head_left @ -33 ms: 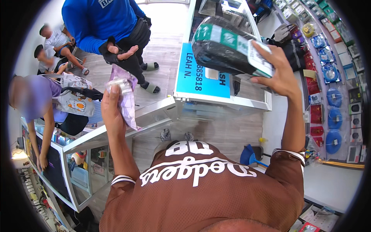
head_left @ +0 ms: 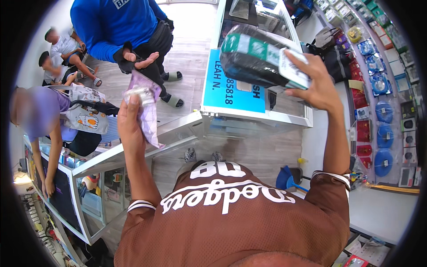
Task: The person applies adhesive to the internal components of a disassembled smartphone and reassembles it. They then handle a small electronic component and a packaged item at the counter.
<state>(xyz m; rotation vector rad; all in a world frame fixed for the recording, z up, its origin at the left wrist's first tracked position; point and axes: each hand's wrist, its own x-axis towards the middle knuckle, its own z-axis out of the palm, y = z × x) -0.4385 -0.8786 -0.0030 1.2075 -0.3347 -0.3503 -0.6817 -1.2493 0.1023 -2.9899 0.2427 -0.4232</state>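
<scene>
My left hand (head_left: 129,119) is closed on a crumpled pale purple packet (head_left: 149,127), its thumb pressed over a whitish patch. What is inside the packet cannot be seen. On the other side, my right hand (head_left: 318,82) grips one end of a black plastic-wrapped parcel (head_left: 240,66) with a green-and-white band. A white label shows by the thumb and fingers. The parcel is held over the glass counter and its blue sign (head_left: 215,100). Just beyond the packet, a person in a blue top holds out a gloved hand (head_left: 141,62), palm up.
Glass display counters with white frames (head_left: 178,122) run between me and the others. A person in purple (head_left: 42,115) leans over the left counter. Two people sit farther back. Hanging goods (head_left: 384,111) line the right wall, and a blue dustpan (head_left: 284,178) is near the floor.
The parcel in my right hand has tilted and shifted slightly down and to the left. The packet in my left hand has moved up a little.
</scene>
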